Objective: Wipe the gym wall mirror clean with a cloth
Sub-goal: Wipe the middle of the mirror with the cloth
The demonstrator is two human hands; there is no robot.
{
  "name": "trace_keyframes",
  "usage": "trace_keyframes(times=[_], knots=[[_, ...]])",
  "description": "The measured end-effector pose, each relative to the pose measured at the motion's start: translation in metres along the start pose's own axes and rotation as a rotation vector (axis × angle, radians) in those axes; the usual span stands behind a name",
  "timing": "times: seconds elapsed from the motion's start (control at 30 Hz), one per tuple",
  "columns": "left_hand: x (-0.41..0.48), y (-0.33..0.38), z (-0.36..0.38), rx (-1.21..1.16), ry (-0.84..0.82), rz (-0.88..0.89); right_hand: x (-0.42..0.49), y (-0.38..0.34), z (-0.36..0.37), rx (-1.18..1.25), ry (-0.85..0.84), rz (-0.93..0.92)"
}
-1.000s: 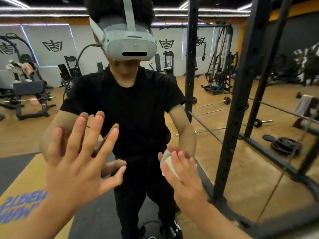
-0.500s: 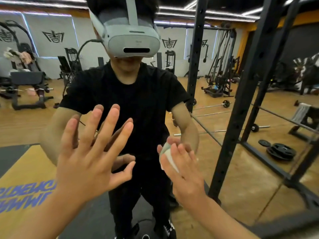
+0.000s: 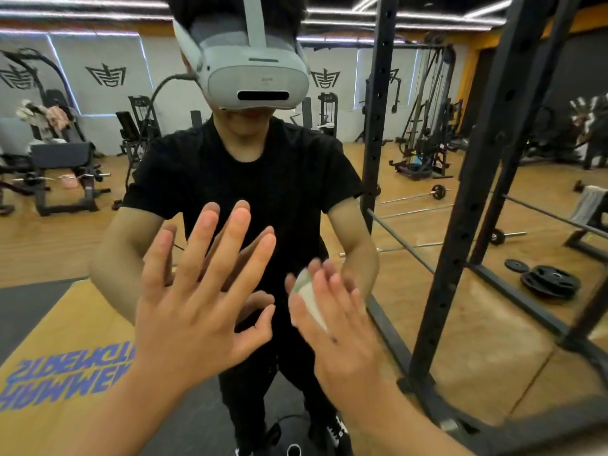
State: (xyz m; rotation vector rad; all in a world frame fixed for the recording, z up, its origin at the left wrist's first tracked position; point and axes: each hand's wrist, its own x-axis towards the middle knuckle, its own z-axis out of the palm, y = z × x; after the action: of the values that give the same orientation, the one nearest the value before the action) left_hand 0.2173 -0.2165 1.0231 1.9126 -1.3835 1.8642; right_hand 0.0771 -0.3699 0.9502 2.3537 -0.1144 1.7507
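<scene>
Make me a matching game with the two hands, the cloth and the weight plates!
Things:
1. left hand
2. right hand
3. cloth
4. weight plates

Clues:
A. black, lying on the floor
B. white, tucked under a palm
C. fingers spread, holding nothing
D. pressing on the cloth

Pairs: 1-C, 2-D, 3-B, 4-A

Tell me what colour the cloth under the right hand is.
White: the small folded cloth shows best in the head view.
</scene>
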Motion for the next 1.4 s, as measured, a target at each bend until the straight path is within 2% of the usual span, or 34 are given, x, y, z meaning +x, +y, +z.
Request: trace_keyframes(times=[0.07, 0.1, 0.17, 0.23, 0.3, 0.33, 0.4, 0.47, 0.53, 0.57, 0.6, 0.63, 0.73, 0.8, 0.87, 0.93, 1.07, 1.1, 1.17, 1.23, 1.3, 1.33, 1.4], knots=[[-0.001, -0.002, -0.002, -0.014, -0.013, 0.004, 0.008, 0.025, -0.011, -0.015, -0.05, -0.143], [-0.001, -0.002, -0.003, -0.008, -0.013, 0.005, 0.029, 0.038, -0.02, -0.059, -0.023, -0.141], [-0.001, -0.001, -0.002, 0.013, -0.021, 0.005, 0.089, 0.069, -0.042, -0.067, 0.105, 0.039], [0.0, 0.0, -0.002, 0.009, -0.024, -0.002, 0.147, 0.093, -0.059, 0.045, 0.242, 0.207], [0.001, 0.0, -0.004, -0.019, -0.021, -0.001, 0.16, 0.075, -0.056, 0.137, 0.327, 0.324], [0.001, -0.001, -0.006, -0.044, -0.023, -0.003, 0.142, 0.055, -0.045, 0.147, 0.307, 0.321], [0.002, -0.003, -0.009, -0.094, -0.033, -0.005, 0.079, 0.015, -0.018, 0.16, 0.16, 0.185], [0.003, -0.005, -0.013, -0.11, -0.048, 0.016, 0.028, -0.005, -0.005, 0.134, 0.012, -0.036], [0.003, -0.012, -0.017, -0.107, -0.058, 0.044, 0.029, 0.016, -0.011, 0.046, -0.068, -0.297], [0.004, -0.015, -0.018, -0.098, -0.059, 0.053, 0.046, 0.03, -0.019, -0.071, -0.036, -0.377], [0.004, -0.018, -0.019, -0.085, -0.057, 0.062, 0.071, 0.042, -0.028, -0.197, 0.051, -0.368], [0.004, -0.019, -0.02, -0.074, -0.058, 0.069, 0.098, 0.059, -0.04, -0.233, 0.153, -0.271], [0.005, -0.022, -0.02, -0.081, -0.052, 0.075, 0.158, 0.082, -0.052, 0.023, 0.304, 0.086], [0.005, -0.021, -0.021, -0.099, -0.053, 0.066, 0.143, 0.056, -0.04, 0.073, 0.273, 0.144], [0.001, -0.021, -0.021, -0.113, -0.046, 0.048, 0.09, 0.019, -0.015, 0.068, 0.161, 0.066], [-0.007, -0.028, -0.021, -0.103, -0.043, 0.043, 0.041, -0.005, 0.001, 0.081, 0.082, -0.086], [-0.024, -0.066, -0.028, -0.096, -0.006, 0.032, 0.048, 0.036, -0.009, -0.026, -0.031, -0.355], [-0.027, -0.077, -0.028, -0.095, 0.017, 0.019, 0.064, 0.048, -0.016, -0.06, -0.006, -0.319], [-0.034, -0.1, -0.03, -0.1, 0.018, -0.027, 0.097, 0.063, -0.03, -0.047, 0.093, -0.105], [-0.05, -0.126, -0.019, -0.136, -0.121, -0.156, 0.12, 0.055, -0.035, 0.038, 0.227, 0.14], [-0.067, -0.15, -0.012, -0.144, -0.301, -0.31, 0.122, 0.021, -0.024, 0.137, 0.362, 0.303], [-0.075, -0.159, -0.009, -0.111, -0.342, -0.354, 0.116, -0.003, -0.013, 0.186, 0.382, 0.333], [-0.084, -0.167, -0.01, -0.129, -0.3, -0.361, 0.089, -0.052, 0.017, 0.222, 0.3, 0.287]])
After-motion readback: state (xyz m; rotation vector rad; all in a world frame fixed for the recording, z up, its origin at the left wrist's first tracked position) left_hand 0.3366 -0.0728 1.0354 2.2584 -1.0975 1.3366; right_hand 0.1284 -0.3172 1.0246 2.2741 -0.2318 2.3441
